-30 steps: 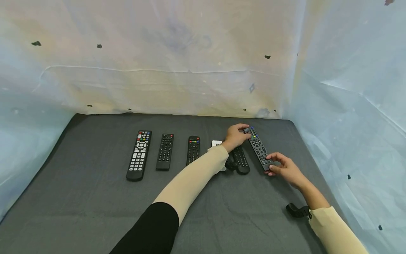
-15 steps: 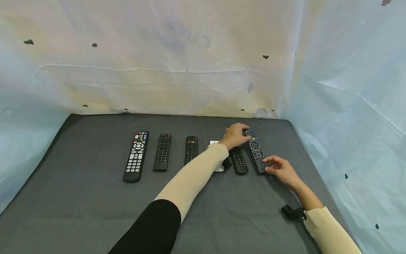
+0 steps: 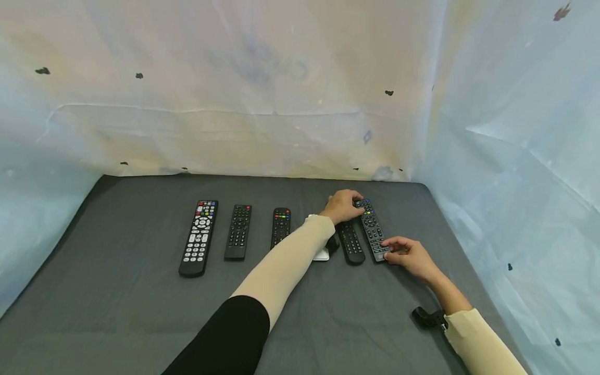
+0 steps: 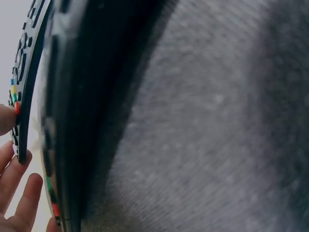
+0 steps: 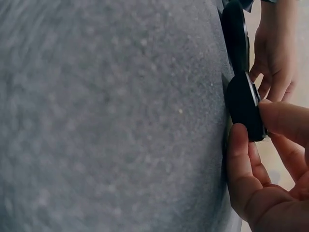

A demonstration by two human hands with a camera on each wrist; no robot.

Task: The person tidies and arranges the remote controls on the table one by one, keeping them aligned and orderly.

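Observation:
A dark grey remote control (image 3: 373,229) with coloured buttons near its far end is between both hands. My left hand (image 3: 341,207) pinches the far end; in the left wrist view its thumb lies on the button face and a fingertip (image 4: 21,162) is at the end. With thumb and fingers, my right hand (image 3: 411,258) pinches the near end, as the right wrist view also shows. Just left of it lies a black remote control (image 3: 351,244), its far part hidden behind my left hand. Below my left forearm a white object (image 3: 321,255) shows only in part.
Farther left lie a black remote with white buttons (image 3: 199,238), a smaller black remote (image 3: 238,232) and another black remote (image 3: 281,226), partly covered by my left arm. The grey cloth-covered table (image 3: 140,312) has pale sheet walls (image 3: 234,140) at its back and sides.
The held remote has moved left, closer to the black one beside it, and its near end is lower. My right hand has moved left with it; my left hand keeps its grip.

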